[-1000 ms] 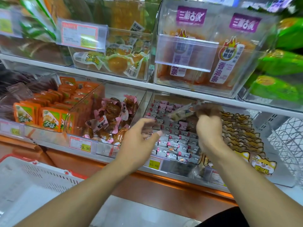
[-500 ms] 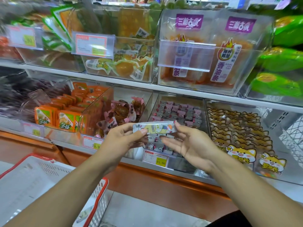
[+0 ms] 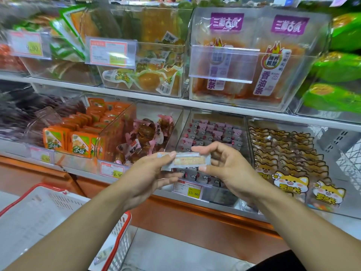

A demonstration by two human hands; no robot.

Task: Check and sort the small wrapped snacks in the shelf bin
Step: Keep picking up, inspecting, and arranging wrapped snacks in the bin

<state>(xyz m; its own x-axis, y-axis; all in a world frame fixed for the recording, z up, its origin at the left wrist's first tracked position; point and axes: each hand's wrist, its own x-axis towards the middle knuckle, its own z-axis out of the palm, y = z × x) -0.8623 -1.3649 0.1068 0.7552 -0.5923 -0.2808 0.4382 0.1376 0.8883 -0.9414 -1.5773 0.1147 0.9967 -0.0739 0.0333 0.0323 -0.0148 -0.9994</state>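
While the white plastic shopping basket with the red rim (image 3: 117, 229) sits low and well to the left of the clear shelf bin of small pink-and-grey wrapped snacks (image 3: 213, 132), one long, pale, translucent-wrapped snack bar (image 3: 187, 160) is held level in front of that bin. The left hand (image 3: 148, 173) pinches the bar's left end, thumb on top and fingers curled beneath. The bar's long axis runs left to right, parallel to the bin's front edge. The right hand (image 3: 226, 165) grips the right end between forefinger above and thumb below, its other fingers loosely curled. Both hands are equally near; the bin lies just behind them, the basket below left, so sorting likely hinges on which hand lets go.
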